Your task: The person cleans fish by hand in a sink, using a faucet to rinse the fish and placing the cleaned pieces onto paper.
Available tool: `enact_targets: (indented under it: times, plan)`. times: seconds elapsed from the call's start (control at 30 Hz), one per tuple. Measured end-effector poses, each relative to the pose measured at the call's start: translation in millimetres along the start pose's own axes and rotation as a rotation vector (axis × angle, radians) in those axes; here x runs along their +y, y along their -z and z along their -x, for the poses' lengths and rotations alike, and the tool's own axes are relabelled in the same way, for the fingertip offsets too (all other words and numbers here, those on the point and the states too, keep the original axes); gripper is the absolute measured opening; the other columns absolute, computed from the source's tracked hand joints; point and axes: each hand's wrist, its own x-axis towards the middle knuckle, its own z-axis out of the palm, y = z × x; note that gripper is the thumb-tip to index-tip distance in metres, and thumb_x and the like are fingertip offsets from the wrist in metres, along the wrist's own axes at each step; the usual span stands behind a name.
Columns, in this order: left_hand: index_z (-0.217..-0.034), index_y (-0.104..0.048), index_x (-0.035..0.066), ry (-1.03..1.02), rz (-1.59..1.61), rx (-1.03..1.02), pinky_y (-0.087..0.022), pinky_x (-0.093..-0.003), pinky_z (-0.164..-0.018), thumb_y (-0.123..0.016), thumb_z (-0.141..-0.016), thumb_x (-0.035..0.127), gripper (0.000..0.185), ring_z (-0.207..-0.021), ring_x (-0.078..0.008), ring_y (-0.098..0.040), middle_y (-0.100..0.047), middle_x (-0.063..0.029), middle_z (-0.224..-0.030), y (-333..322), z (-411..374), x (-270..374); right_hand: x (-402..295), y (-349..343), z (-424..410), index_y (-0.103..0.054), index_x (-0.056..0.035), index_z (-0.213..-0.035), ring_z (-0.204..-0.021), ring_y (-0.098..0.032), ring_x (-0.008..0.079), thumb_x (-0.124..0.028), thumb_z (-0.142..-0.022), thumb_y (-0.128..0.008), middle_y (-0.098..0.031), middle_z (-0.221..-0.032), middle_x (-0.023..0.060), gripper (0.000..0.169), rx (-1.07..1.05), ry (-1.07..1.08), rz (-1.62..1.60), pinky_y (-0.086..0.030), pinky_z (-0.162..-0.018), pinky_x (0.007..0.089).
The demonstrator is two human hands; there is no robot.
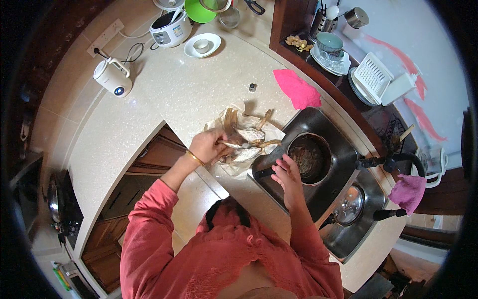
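Observation:
On the counter, beside the sink, several pale, floury-looking pieces with brown, stalk-like ends [251, 135] lie on crumpled paper [274, 131]; what they are I cannot tell. My left hand [210, 145], with a gold bangle at the wrist, pinches one brown piece at the paper's left side. Over the near-left edge of the sink, my right hand [288, 175] is raised with its fingers apart, holding nothing. Just beyond its fingers, a dark pot [308, 159] with a stained inside sits in the left sink basin [338, 147].
A glass lid [349, 205] lies in the right basin. Behind the sink are a pink cloth [297, 89] and a tap [407, 157] with a purple cloth. A small bottle [252, 88], a white kettle-like appliance [112, 77], a cooker [171, 30] and a white plate [213, 39] stand further back.

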Motion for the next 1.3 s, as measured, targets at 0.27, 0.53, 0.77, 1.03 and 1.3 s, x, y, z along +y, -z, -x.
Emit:
enact_targets:
  times: [0.27,0.53,0.77,1.03,1.3]
  plan:
    - [-0.095,-0.063,0.005,0.043,0.406,-0.164,-0.048,-0.0286,-0.067,-0.07,-0.076,0.005,0.02,-0.073,-0.014,-0.061,-0.063,-0.0068,-0.08,-25,-29,-51,35,40,22,-0.043,-0.0047,-0.134,-0.113,-0.048,0.0194,-0.021,-0.086,-0.066,-0.047,-0.126,0.0101,0.056,0.122,-0.003,0.048,-0.041,-0.092,0.0318]
    - [-0.098,-0.064,0.008,-0.046,-0.01,-0.09,-0.051,-0.0395,-0.074,-0.069,-0.074,0.02,0.027,-0.084,-0.0314,-0.065,-0.067,-0.0123,-0.091,-34,-23,-31,40,48,25,-0.044,-0.005,-0.133,-0.114,-0.048,0.02,-0.021,-0.087,-0.065,-0.047,-0.128,0.0101,0.054,0.155,-0.018,0.029,-0.041,-0.093,0.0332]
    - [-0.108,-0.06,0.009,-0.026,-0.075,-0.041,-0.051,-0.0404,-0.077,-0.07,-0.074,0.022,0.038,-0.09,-0.031,-0.064,-0.066,-0.0117,-0.094,-22,-19,-10,43,53,20,-0.042,-0.0048,-0.135,-0.117,-0.047,0.0209,-0.022,-0.089,-0.062,-0.047,-0.13,0.0107,0.053,0.164,-0.004,0.091,-0.041,-0.094,0.0334]
    - [-0.1,-0.063,0.007,-0.007,-0.058,-0.124,-0.051,-0.0375,-0.073,-0.069,-0.078,0.016,0.025,-0.085,-0.0297,-0.065,-0.066,-0.012,-0.093,-25,-19,-24,32,60,13,-0.045,-0.0063,-0.133,-0.11,-0.051,0.0169,-0.019,-0.087,-0.063,-0.051,-0.123,0.0069,0.05,0.221,0.007,0.165,-0.042,-0.088,0.0304]
    - [-0.105,-0.061,0.005,0.129,0.38,-0.22,-0.048,-0.0289,-0.071,-0.065,-0.084,0.009,0.022,-0.076,-0.0149,-0.059,-0.063,-0.0085,-0.085,-8,-33,-56,53,80,9,-0.045,-0.0055,-0.133,-0.108,-0.052,0.0167,-0.018,-0.087,-0.063,-0.052,-0.121,0.0067,0.051,0.237,-0.001,0.118,-0.043,-0.087,0.0292]
